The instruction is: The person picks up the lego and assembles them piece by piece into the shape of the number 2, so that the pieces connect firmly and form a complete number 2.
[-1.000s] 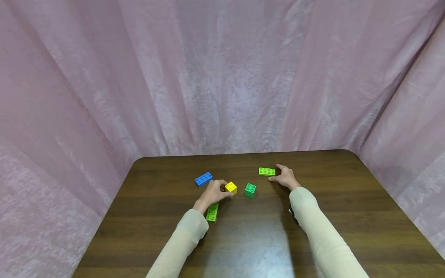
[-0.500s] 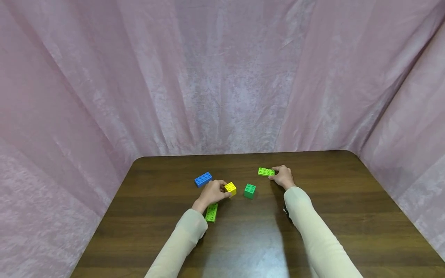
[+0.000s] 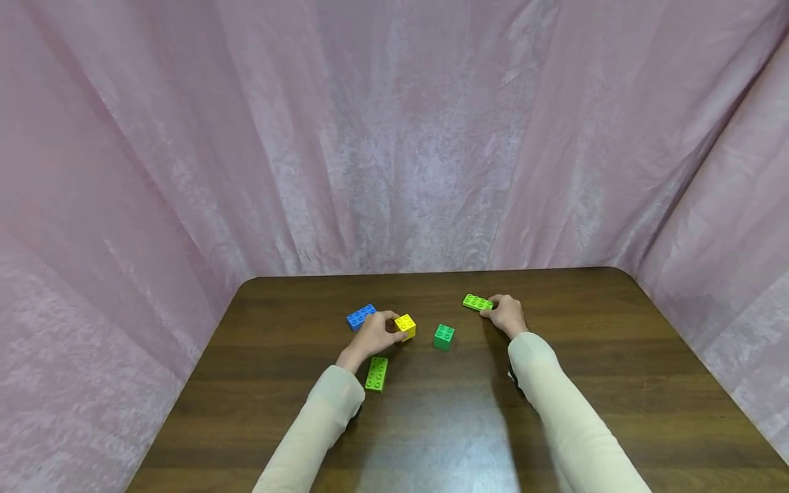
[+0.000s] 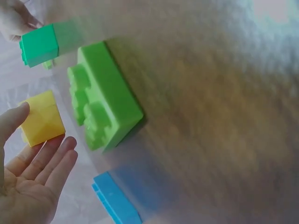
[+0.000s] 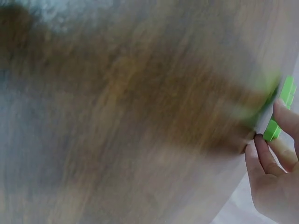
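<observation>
My left hand (image 3: 373, 334) pinches a small yellow toy brick (image 3: 405, 327) between thumb and fingers; in the left wrist view the yellow brick (image 4: 44, 119) is off the table. At the back right, my right hand (image 3: 507, 315) pinches the near end of a long lime green brick (image 3: 477, 302). The right wrist view shows thumb and fingers on this lime brick (image 5: 281, 109), with a gap between it and the tabletop. A dark green square brick (image 3: 444, 337) stands between the hands. Behind the left hand lies a blue brick (image 3: 361, 317), partly hidden by it.
A second lime green brick (image 3: 377, 374) lies near the left wrist. All stand on a brown wooden table (image 3: 444, 424) with rounded back corners. A pink curtain (image 3: 394, 137) hangs behind the table and along its sides.
My right hand has closed on the lime green brick, which has turned and shifted slightly right. My left hand has moved a little left and back with the yellow brick.
</observation>
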### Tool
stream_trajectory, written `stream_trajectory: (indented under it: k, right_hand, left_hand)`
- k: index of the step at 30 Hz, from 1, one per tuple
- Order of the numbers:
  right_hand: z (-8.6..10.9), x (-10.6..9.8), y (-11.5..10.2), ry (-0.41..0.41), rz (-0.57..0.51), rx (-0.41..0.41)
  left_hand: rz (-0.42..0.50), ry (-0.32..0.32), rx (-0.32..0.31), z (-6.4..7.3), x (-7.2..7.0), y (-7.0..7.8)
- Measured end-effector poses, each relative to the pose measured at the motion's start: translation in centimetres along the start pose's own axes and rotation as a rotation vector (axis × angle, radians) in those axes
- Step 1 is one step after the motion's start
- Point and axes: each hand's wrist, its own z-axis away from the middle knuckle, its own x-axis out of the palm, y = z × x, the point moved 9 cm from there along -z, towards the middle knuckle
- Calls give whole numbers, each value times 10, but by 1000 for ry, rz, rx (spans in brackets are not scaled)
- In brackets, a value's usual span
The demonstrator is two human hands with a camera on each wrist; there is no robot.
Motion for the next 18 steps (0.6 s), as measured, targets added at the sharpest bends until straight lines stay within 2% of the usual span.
stream_trajectory:
  k: [6,12,18]
  right_hand:
    - [5,-7,2,35,1,1]
    - [11,-20,6,77,-3,-13]
    - [18,-31,-15,126,-102,-82]
  left_hand:
    - [46,13,11,1,-10,3]
    - [38,90,38,-1,-30,8]
    - [15,97,30,0,-38,11]
